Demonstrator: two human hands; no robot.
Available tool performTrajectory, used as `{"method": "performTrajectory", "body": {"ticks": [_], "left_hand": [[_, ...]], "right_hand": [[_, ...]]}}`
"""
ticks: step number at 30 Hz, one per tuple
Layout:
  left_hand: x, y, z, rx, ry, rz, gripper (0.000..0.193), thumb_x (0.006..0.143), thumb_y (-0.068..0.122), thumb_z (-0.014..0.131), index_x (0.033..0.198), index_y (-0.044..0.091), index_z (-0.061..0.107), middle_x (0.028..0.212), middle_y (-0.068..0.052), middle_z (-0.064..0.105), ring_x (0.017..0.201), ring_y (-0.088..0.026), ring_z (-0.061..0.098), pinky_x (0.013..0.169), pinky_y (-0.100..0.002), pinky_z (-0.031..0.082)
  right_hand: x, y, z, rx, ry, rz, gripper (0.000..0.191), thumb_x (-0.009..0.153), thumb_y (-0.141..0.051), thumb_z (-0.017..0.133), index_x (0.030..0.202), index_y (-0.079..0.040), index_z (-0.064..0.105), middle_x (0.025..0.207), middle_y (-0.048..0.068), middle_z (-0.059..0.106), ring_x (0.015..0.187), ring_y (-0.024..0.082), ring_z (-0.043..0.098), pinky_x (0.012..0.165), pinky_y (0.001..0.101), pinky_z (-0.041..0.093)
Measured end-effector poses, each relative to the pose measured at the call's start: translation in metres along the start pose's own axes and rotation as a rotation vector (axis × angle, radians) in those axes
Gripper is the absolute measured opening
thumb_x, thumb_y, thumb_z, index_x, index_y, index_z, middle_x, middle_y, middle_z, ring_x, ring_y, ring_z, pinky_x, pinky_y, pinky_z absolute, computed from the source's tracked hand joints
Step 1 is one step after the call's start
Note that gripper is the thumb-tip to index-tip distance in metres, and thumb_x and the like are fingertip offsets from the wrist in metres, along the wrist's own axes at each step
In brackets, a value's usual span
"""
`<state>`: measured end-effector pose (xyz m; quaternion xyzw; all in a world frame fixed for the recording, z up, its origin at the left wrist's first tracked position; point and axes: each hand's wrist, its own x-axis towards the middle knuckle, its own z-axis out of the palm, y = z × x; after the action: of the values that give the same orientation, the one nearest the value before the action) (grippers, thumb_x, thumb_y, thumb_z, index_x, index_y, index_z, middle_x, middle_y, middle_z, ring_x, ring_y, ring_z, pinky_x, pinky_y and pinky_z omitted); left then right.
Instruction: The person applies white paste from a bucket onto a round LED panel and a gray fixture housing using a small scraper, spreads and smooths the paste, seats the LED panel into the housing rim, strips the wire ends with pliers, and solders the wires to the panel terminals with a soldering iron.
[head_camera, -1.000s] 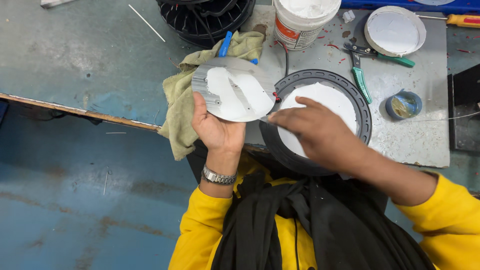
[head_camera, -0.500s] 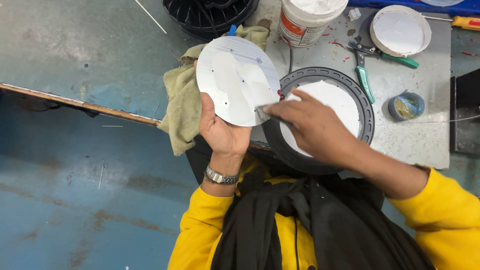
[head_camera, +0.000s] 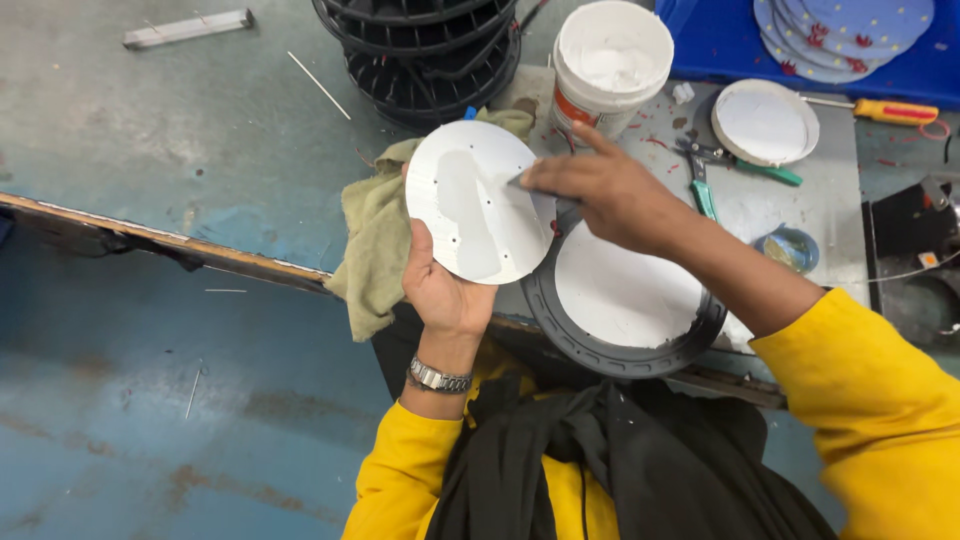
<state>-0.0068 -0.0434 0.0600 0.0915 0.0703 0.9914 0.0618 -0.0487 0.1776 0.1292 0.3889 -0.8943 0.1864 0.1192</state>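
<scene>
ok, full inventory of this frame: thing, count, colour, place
round disc: 1, white with a grey smear, held up in left hand
black ring housing: 1, black with white inside, table edge under right arm
cloth: 1, olive, draped over table edge
tub: 1, white, holding white paste, top centre
finned housings: stack, black, top
lid: 1, white, right of tub
pliers: 1, green handles, beside lid
screwdriver: 1, yellow and red handle, top right
small dish: 1, blue, right
discs on blue tray: several, pale blue, top right
wristwatch: 1, silver, left wrist
left hand: holds disc
right hand: fingertips at disc's edge
</scene>
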Motion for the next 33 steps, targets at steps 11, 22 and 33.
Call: {"method": "performTrajectory", "body": {"ticks": [11,22,33], "left_hand": [[0.01,0.009,-0.025,-0.159,0.123,-0.019,0.052,0.11,0.035,0.046,0.153,0.006,0.045,0.156,-0.013,0.049,0.144,-0.033,0.046,0.124,-0.055,0.032],[0.002,0.006,-0.007,-0.06,0.0,-0.016,0.054,0.111,0.033,0.045,0.161,0.015,0.035,0.161,-0.011,0.044,0.148,-0.032,0.043,0.126,-0.055,0.031],[0.002,0.007,-0.01,-0.128,0.015,-0.013,0.055,0.113,0.032,0.046,0.165,0.021,0.032,0.163,-0.007,0.043,0.149,-0.029,0.042,0.127,-0.052,0.031]], "right_hand": [[-0.032,0.007,0.005,0.073,-0.151,-0.004,0.069,0.068,0.017,0.063,0.13,-0.013,0.067,0.137,0.004,0.065,0.131,0.024,0.058,0.123,0.0521,0.029],[-0.008,0.004,-0.012,-0.054,0.025,-0.01,0.054,0.083,0.011,0.063,0.131,-0.012,0.069,0.131,0.005,0.07,0.13,0.022,0.061,0.125,0.0511,0.034],[-0.039,-0.021,-0.001,-0.041,-0.073,0.02,0.055,0.076,0.01,0.064,0.126,-0.011,0.069,0.127,0.006,0.071,0.123,0.023,0.063,0.121,0.0536,0.034]]}}
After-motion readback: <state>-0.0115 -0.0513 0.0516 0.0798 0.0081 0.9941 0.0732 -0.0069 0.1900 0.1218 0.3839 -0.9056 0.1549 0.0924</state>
